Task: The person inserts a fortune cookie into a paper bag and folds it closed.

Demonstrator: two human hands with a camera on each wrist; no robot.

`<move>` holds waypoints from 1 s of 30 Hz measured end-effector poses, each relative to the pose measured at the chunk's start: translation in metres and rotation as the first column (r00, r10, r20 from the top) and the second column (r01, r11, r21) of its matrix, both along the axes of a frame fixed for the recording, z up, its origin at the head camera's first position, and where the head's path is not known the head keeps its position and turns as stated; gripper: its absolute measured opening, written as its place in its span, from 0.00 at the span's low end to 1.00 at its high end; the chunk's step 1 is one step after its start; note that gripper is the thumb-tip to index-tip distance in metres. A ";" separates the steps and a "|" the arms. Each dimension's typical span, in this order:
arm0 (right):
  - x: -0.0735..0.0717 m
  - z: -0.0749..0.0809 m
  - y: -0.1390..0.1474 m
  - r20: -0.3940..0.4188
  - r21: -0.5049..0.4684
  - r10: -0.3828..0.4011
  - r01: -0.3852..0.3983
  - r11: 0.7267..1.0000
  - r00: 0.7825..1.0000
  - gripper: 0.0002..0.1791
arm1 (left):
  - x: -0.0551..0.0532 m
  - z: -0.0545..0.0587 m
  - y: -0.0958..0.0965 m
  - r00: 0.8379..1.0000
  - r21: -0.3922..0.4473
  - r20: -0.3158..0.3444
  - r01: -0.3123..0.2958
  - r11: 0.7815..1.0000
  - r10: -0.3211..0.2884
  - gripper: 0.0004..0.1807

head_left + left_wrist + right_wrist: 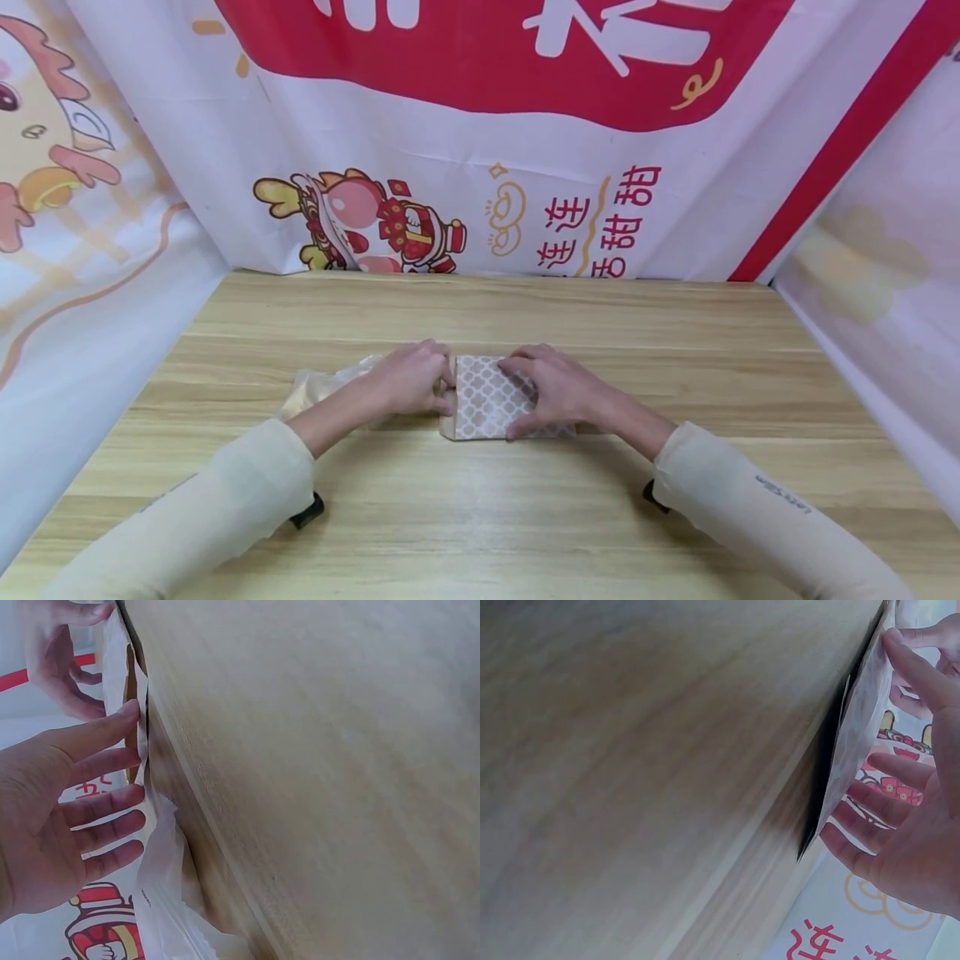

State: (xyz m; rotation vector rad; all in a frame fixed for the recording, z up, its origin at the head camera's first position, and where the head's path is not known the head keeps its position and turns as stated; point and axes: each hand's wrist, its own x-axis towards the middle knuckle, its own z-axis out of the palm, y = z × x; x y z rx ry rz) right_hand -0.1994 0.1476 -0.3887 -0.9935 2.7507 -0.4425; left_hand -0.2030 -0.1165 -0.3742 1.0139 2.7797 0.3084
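A flat paper packet (483, 408) with a beige and white lattice pattern lies on the wooden table, a plain tan strip at its left end. In the left wrist view that end gapes slightly and shows a brown inside. My left hand (411, 379) is at this end, thumb and forefinger tips touching its edge, the other fingers fairly straight. Across the packet spreads my right hand (558, 387), thumb on the near edge and fingers at the far edge, holding it. The right wrist view shows the packet (859, 724) edge-on, slightly off the table.
A crumpled clear plastic bag (318, 385) with something pale yellow lies left of the packet, partly behind my left forearm. The wooden table (480, 517) meets a printed cloth (450, 133) at the back; cloth walls stand on both sides.
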 end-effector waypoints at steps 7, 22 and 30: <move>0.000 0.000 0.001 0.004 -0.006 -0.012 0.012 1.000 1.000 0.57 | 0.001 -0.002 -0.002 0.999 0.033 -0.035 0.007 0.999 -0.006 0.27; 0.000 0.001 0.002 0.046 -0.010 -0.032 0.032 0.999 0.998 0.62 | -0.005 -0.008 -0.002 0.997 0.092 0.019 0.069 0.993 -0.071 0.19; 0.000 0.000 0.002 0.063 -0.029 -0.043 0.045 0.999 0.997 0.62 | -0.004 -0.006 -0.006 0.996 0.083 0.053 0.073 0.994 -0.077 0.26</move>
